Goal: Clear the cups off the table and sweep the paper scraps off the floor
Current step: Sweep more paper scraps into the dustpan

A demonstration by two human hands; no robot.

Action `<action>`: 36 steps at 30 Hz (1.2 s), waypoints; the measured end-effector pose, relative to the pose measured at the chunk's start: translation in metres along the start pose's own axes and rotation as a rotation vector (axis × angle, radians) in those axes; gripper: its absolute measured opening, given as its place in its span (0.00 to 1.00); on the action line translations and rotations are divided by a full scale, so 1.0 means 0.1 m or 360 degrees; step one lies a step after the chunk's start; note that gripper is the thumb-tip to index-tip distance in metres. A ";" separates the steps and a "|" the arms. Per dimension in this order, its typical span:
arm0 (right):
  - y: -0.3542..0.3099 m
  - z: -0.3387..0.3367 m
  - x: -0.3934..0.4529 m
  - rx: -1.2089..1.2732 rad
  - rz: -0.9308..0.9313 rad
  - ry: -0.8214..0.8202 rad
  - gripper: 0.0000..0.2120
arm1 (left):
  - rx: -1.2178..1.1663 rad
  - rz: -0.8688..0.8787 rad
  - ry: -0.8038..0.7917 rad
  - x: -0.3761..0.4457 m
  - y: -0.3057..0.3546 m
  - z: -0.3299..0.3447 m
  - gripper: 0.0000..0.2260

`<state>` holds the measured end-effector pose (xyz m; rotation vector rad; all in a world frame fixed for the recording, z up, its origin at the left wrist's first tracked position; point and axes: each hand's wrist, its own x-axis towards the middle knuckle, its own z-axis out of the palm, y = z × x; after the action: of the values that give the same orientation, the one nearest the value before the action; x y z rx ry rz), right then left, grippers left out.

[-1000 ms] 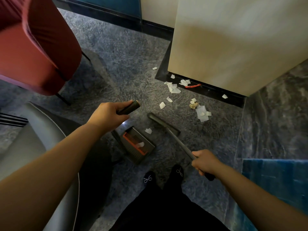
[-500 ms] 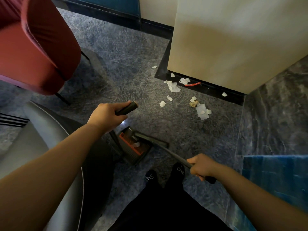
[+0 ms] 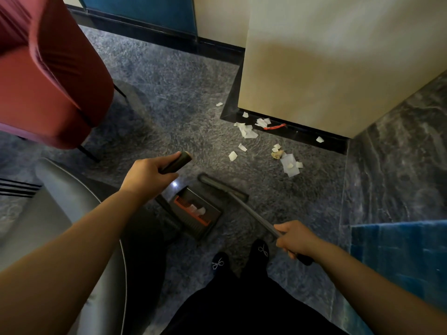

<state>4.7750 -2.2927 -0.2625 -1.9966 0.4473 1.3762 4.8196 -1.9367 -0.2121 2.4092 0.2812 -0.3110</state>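
1. The left hand (image 3: 150,175) is clenched around the dark dustpan handle (image 3: 177,162), at centre frame.
2. The dustpan (image 3: 197,213) sits on the grey floor (image 3: 169,76) below it, with a few white scraps inside.
3. The right hand (image 3: 296,239) grasps the broom handle (image 3: 254,215) at lower right; the broom head (image 3: 222,187) lies just beside the dustpan's mouth.
4. Paper scraps (image 3: 287,162) lie scattered at centre right, near the cream cabinet (image 3: 338,61).
5. A red chair (image 3: 46,68) fills the upper left.

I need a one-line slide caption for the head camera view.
Left hand holds dustpan, right hand holds broom; paper scraps lie ahead.
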 end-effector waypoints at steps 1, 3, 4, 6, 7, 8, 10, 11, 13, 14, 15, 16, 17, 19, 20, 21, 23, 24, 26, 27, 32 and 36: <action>0.00 -0.02 0.01 0.0012 0.0004 0.0034 0.28 | -0.0015 0.0008 0.0019 0.01 0.00 0.00 0.24; 0.00 -0.06 0.02 0.0059 0.0001 0.0099 0.28 | -0.0054 0.0029 0.0061 0.06 0.03 -0.02 0.24; 0.00 -0.08 0.02 0.0084 -0.0010 0.0137 0.28 | -0.0080 0.0033 0.0080 0.09 0.05 -0.02 0.24; -0.02 -0.15 0.05 0.0127 -0.0031 0.0200 0.28 | -0.0126 0.0058 0.0120 0.19 0.12 -0.03 0.24; -0.04 -0.19 0.07 0.0161 -0.0038 0.0219 0.28 | -0.0137 0.0076 0.0138 0.24 0.16 -0.02 0.24; -0.07 -0.25 0.09 0.0196 -0.0045 0.0239 0.28 | -0.0137 0.0092 0.0148 0.31 0.22 -0.02 0.24; -0.13 -0.39 0.16 0.0235 -0.0060 0.0297 0.28 | -0.0136 0.0109 0.0164 0.45 0.35 0.01 0.24; -0.16 -0.47 0.19 0.0258 -0.0060 0.0325 0.28 | -0.0142 0.0112 0.0171 0.54 0.41 0.03 0.23; -0.23 -0.68 0.28 0.0321 -0.0054 0.0345 0.29 | -0.0137 0.0117 0.0169 0.74 0.54 0.08 0.23; -0.28 -0.79 0.32 0.0340 -0.0054 0.0343 0.29 | -0.0122 0.0122 0.0161 0.85 0.61 0.10 0.23; -0.33 -0.94 0.39 0.0345 -0.0055 0.0343 0.29 | -0.0107 0.0127 0.0156 0.98 0.67 0.12 0.23; -0.38 -1.08 0.45 0.0351 -0.0064 0.0344 0.29 | -0.0095 0.0127 0.0151 1.11 0.72 0.15 0.23; -0.43 -1.20 0.51 0.0353 -0.0069 0.0350 0.29 | -0.0085 0.0125 0.0140 1.21 0.77 0.16 0.23; -0.53 -1.46 0.64 0.0315 -0.0069 0.0355 0.29 | -0.0063 0.0112 0.0120 1.47 0.88 0.19 0.24; -0.58 -1.58 0.70 0.0269 -0.0064 0.0361 0.29 | -0.0045 0.0103 0.0109 1.60 0.94 0.20 0.24; -0.63 -1.69 0.76 0.0232 -0.0063 0.0362 0.29 | -0.0014 0.0093 0.0100 1.71 0.98 0.21 0.24; -0.69 -1.86 0.91 0.0181 -0.0029 0.0338 0.27 | 0.0035 0.0077 0.0094 1.89 1.05 0.25 0.24; -0.72 -1.94 0.99 0.0164 -0.0007 0.0310 0.23 | 0.0049 0.0068 0.0091 1.97 1.07 0.26 0.24; -0.83 -2.03 1.08 0.0131 0.0031 0.0284 0.08 | 0.0058 0.0056 0.0085 2.10 1.08 0.26 0.24; -0.86 -2.06 1.12 0.0105 0.0040 0.0283 0.09 | 0.0054 0.0061 0.0092 2.16 1.07 0.25 0.24; -0.99 -2.04 1.26 0.0121 0.0079 0.0187 0.29 | 0.0019 0.0068 0.0102 2.38 0.99 0.11 0.23; -1.11 -1.88 1.21 0.0095 0.0078 0.0043 0.28 | -0.0006 0.0075 0.0094 2.47 0.95 0.05 0.24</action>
<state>5.0194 -2.3314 -0.2951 -1.9700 0.5465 1.3510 5.0804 -1.9817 -0.2312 2.4201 0.2512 -0.2184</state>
